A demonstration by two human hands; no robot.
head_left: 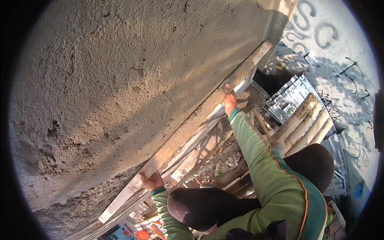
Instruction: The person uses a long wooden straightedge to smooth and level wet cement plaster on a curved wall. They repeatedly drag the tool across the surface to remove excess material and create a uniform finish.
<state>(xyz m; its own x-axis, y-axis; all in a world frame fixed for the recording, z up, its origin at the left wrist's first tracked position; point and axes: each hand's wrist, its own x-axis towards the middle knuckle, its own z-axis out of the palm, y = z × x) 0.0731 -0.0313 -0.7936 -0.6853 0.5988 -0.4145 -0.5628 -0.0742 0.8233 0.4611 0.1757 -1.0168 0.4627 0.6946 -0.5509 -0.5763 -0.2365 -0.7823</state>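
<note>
rough plastered wall [120,80] meets long straightedge board [188,128], both hands gripping.

Long-sleeved green jacket, thin orange piping down the right sleeve and curving across the torso panel. Darker teal-green ribbed cuffs at both wrists. Dark brown, near-black trousers. Left hand [151,182] and right hand [229,100] bare, no gloves.

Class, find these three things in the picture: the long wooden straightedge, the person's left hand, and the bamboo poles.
wooden straightedge [188,134]: head view, middle of the board's flat face.
left hand [151,182]: head view, back of the hand gripping the board's lower part.
bamboo poles [304,122]: head view, side of one pale pole.
</note>
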